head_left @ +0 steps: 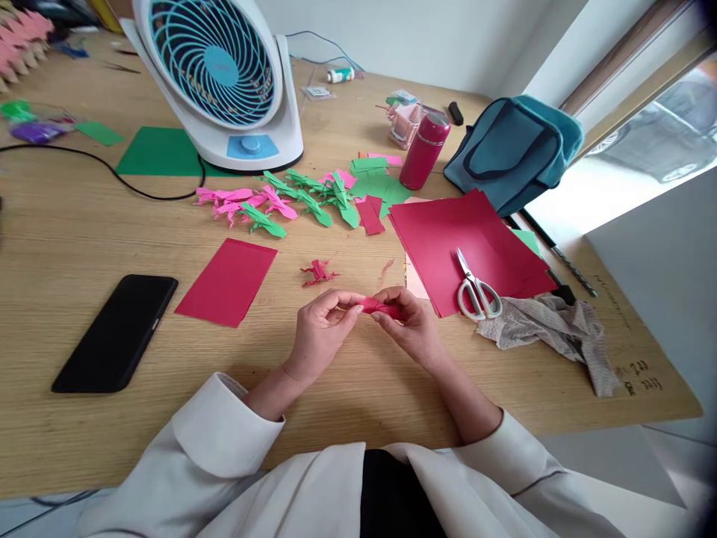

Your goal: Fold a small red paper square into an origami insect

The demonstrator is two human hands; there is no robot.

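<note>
Between my two hands is a small piece of folded red paper [383,307], pinched at both ends above the table. My left hand [322,329] grips its left end with thumb and fingertips. At the other end, my right hand [413,329] has its fingers curled round the paper and partly hides it. Just beyond my left hand lies a small red folded-paper figure [319,273] with thin legs. A flat red paper rectangle [227,282] rests to the left. Large red sheets [470,239] lie to the right, with scissors [476,290] on them.
Several green folded figures [314,203] and pink ones [224,198] lie beyond my hands. A fan [218,75] stands behind them. A black phone [115,332] is at left. A red flask [424,149], a teal bag [512,153] and a crumpled cloth [546,325] are at right.
</note>
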